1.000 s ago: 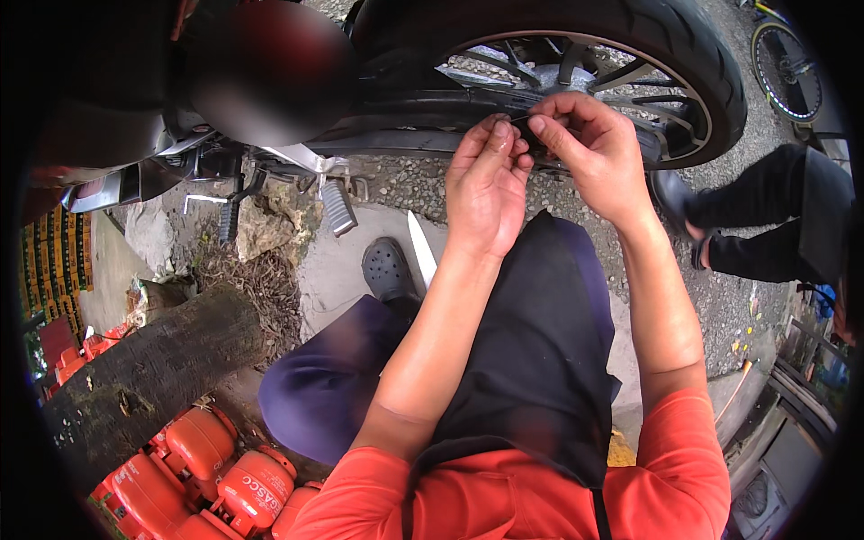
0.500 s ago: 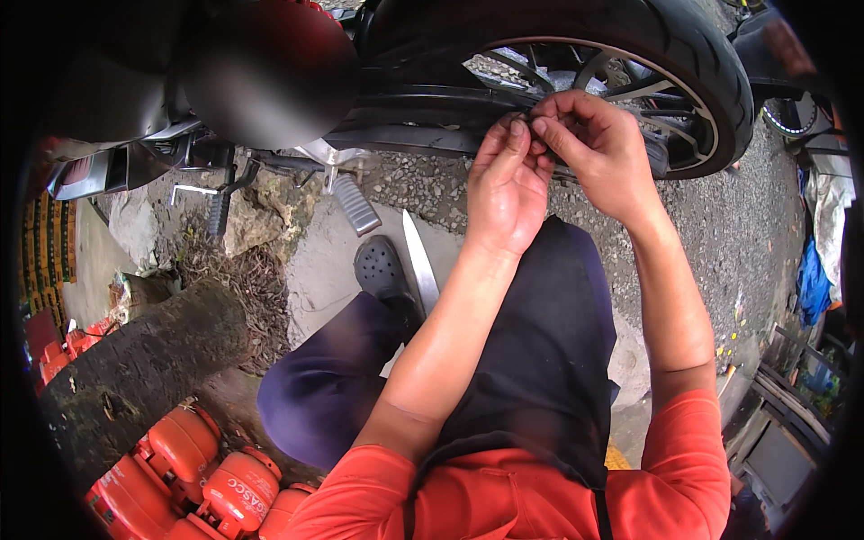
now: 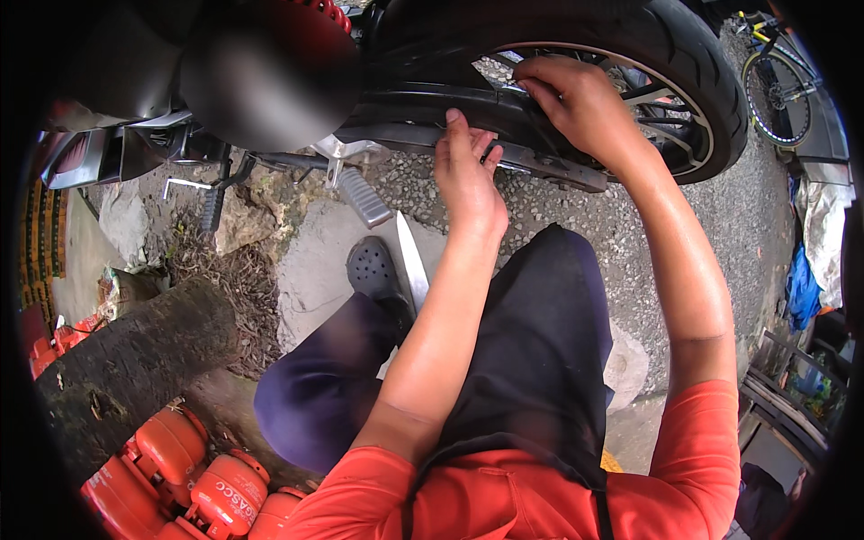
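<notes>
My left hand is at the lower edge of a motorcycle's black swingarm. Its thumb points up, apart from the half-curled fingers, and nothing shows in its grip. Higher and to the right, my right hand reaches over the swingarm, beside the spokes of the rear wheel. Its thumb and forefinger are pinched together; whatever they hold is too small or hidden. A dark bar with a flat end lies along the wheel's lower side, under my right hand.
Left of my forearm a long pointed blade lies beside a dark clog. A ridged metal footpeg juts down from the motorcycle. Orange gas cylinders and a log are at lower left. A bicycle stands far right.
My hands were together, fingertips meeting in front of the swingarm. Now they are apart: the right has moved up toward the wheel, the left slightly left and down. The view has shifted a little.
</notes>
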A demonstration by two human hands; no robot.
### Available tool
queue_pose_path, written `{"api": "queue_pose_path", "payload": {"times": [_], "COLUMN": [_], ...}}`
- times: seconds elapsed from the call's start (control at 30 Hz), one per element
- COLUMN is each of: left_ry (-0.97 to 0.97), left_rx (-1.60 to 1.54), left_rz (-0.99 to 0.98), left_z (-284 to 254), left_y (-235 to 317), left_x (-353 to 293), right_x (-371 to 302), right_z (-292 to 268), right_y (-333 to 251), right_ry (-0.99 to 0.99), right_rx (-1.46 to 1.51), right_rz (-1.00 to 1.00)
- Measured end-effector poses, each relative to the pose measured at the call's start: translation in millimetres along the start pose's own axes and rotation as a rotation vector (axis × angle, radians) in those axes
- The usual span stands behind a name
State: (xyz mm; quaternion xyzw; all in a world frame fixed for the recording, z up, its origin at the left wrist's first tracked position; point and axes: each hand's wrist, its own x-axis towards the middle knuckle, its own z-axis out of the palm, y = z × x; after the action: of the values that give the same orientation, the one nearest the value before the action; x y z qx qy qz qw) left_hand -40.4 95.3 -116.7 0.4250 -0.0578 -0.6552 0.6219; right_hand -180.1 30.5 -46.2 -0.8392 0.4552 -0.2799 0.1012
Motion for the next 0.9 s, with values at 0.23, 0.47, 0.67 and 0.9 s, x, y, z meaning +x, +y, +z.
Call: {"api": "queue_pose_path", "payload": {"times": [0.23,0.47,0.67,0.9], "left_ry": [-0.028,-0.055,-0.065,-0.06], "left_rx": [-0.003,-0.046,-0.068,-0.122], "left_rz": [-0.016,-0.008,-0.006,-0.01], "left_z": [-6.8,-11.8,-9.6,-2.6], "left_y": [1.6,-2.8,-4.1,-4.5], "left_x": [1.4,4.3,4.5,2.9], "right_x": [11.1,20.4,16.7,12.7], "right_z": [6.5,1.1,0.3,9.0], "right_y": [8.3,8.3,4.7,14.7], "right_ry": [-0.15,-0.288,-0.28,-0.168], "right_rx": [-0.002,-0.07,-0.104,0.127], "right_rz": [0.035,-0.141,-0.195,-0.088]}}
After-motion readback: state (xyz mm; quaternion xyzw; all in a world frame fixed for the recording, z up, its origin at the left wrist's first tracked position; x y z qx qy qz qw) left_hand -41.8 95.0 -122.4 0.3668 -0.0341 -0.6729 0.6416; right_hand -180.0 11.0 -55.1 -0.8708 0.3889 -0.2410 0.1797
